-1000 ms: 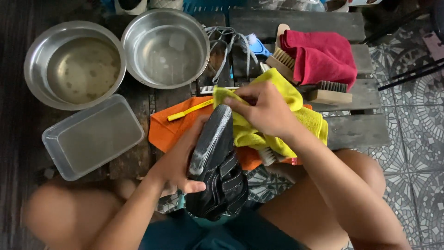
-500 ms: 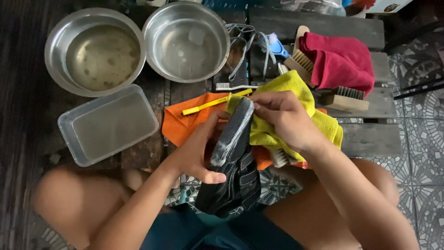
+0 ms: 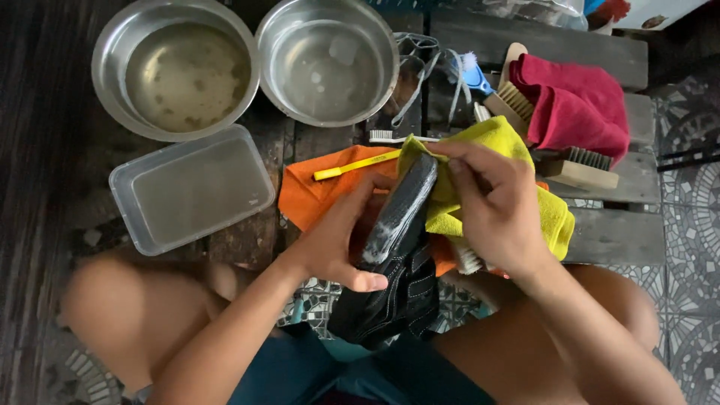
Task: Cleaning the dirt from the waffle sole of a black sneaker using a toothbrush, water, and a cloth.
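Note:
My left hand (image 3: 341,236) grips a black shoe (image 3: 394,262) with white stitching, sole turned up and foamy along its edge. My right hand (image 3: 495,210) holds a yellow cloth (image 3: 551,217) pressed against the shoe's toe end. Under the shoe lies an orange cloth (image 3: 307,195) with a yellow toothbrush (image 3: 352,165) on it. Both hands work over my lap, just in front of a dark wooden platform (image 3: 615,225).
Two steel bowls stand at the back, one (image 3: 176,67) with murky water, one (image 3: 326,60) with clearer water. A clear plastic tub (image 3: 191,187) sits at the left. A red towel (image 3: 577,105), wooden brushes (image 3: 581,169), a white toothbrush (image 3: 390,137) and laces lie at the right.
The view has shifted and drawn closer. My right hand with the yellow cloth has slid along the shoe's toe end; my left hand keeps its grip.

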